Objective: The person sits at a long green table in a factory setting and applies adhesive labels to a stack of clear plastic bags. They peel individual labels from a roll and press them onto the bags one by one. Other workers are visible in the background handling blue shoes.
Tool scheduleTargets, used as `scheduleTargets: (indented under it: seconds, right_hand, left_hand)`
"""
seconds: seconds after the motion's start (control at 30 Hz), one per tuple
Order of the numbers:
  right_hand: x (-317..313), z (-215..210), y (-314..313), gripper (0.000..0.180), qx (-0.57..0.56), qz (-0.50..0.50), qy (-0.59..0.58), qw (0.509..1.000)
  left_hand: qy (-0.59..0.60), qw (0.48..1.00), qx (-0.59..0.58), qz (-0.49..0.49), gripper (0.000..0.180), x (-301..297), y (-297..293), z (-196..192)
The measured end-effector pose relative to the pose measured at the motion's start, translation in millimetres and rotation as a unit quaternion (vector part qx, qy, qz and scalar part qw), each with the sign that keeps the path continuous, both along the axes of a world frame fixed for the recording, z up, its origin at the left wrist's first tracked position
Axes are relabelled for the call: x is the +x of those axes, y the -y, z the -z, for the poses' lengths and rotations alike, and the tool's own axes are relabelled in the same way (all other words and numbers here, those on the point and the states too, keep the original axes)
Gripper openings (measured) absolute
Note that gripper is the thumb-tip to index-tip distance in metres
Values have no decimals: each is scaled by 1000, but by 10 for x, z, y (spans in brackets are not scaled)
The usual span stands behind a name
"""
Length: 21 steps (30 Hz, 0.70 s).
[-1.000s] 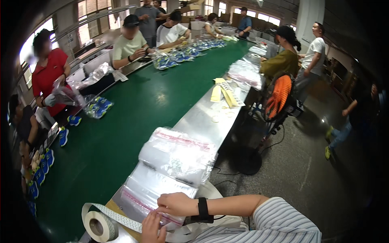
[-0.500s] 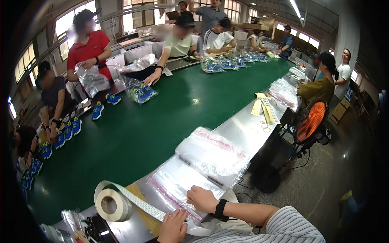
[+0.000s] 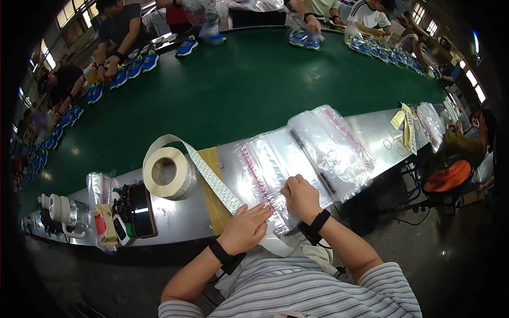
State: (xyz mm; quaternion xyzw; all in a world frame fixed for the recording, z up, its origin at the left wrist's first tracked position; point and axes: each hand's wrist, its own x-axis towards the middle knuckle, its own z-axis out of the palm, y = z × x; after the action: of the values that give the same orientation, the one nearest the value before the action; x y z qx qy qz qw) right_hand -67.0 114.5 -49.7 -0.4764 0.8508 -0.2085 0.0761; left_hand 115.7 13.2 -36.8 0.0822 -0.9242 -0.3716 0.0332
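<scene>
My left hand (image 3: 245,229) lies with fingers stretched out, its fingertips on the pink-printed edge of a clear plastic bag (image 3: 270,159). A white strip of labels (image 3: 216,183) runs from a label roll (image 3: 163,174) down to beside this hand. My right hand (image 3: 302,199) rests on the same bag with fingers curled in; whatever they pinch, if anything, is hidden. Next to it on the right is a stack of clear plastic bags (image 3: 331,140), also with pink printing along an edge.
Beyond the metal ledge (image 3: 177,217) runs a green conveyor belt (image 3: 233,90), with blue shoes (image 3: 186,46) and bagged shoes along its far side, where several people work. Left stand a phone (image 3: 142,209) and a tape dispenser (image 3: 66,212). An orange fan (image 3: 448,176) stands right.
The view has tilted down and turned left. My right hand has shifted right, away from the bag's pink edge, its fingers more curled. My left hand stays near that edge.
</scene>
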Motion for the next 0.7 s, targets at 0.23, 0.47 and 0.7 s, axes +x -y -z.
scheduleTargets:
  seconds: [0.23, 0.47, 0.7]
  right_hand:
    - [-5, 53, -6, 31, -76, -23, -15, 997]
    - [-66, 47, 28, 29, -13, 22, -20, 999]
    - [-34, 76, 2, 30, -63, 4, 6, 998]
  left_hand:
    - [-52, 998, 1, -24, 36, 8, -5, 77]
    - [14, 1000, -9, -13, 41, -11, -28, 10]
    - [8, 999, 23, -31, 41, 0, -28, 41]
